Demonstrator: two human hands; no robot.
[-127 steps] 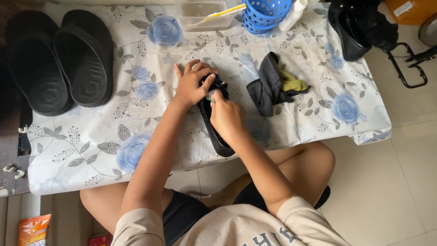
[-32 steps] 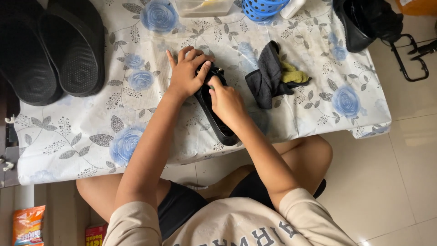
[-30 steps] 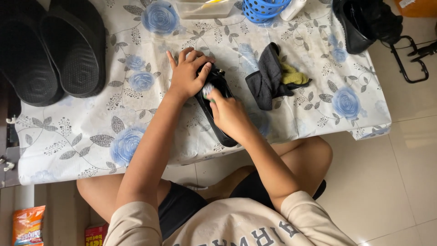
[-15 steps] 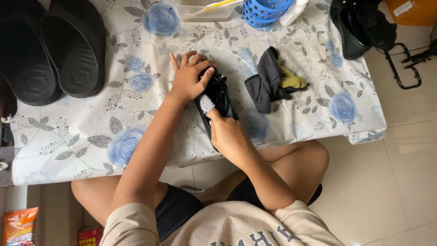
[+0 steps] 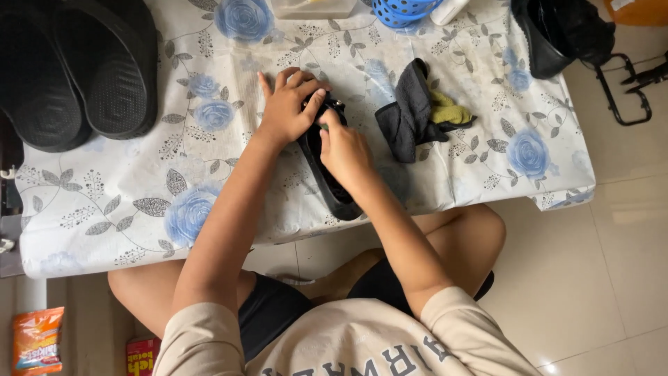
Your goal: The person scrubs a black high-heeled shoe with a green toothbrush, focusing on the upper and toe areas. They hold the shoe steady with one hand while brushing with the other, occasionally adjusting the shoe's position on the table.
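A slim black shoe (image 5: 332,186) lies lengthwise on the table with its floral cloth (image 5: 229,174), toe end away from me. My left hand (image 5: 287,106) rests over the shoe's far end and holds it down. Pressed against the shoe's upper part, close to the left thumb, my right hand (image 5: 342,148) is closed around a small object that is mostly hidden by the fingers.
A pair of black slippers (image 5: 76,69) lies at the far left. A dark cloth with a yellow rag (image 5: 421,111) sits right of the shoe. A blue basket (image 5: 403,8), a clear box (image 5: 313,7) and another black shoe (image 5: 550,35) line the far edge. Snack packets (image 5: 38,341) lie on the floor.
My right hand slid down along the shoe, showing a small white-tipped thing, then came back up to the left thumb. The left hand stayed on the shoe's far end.
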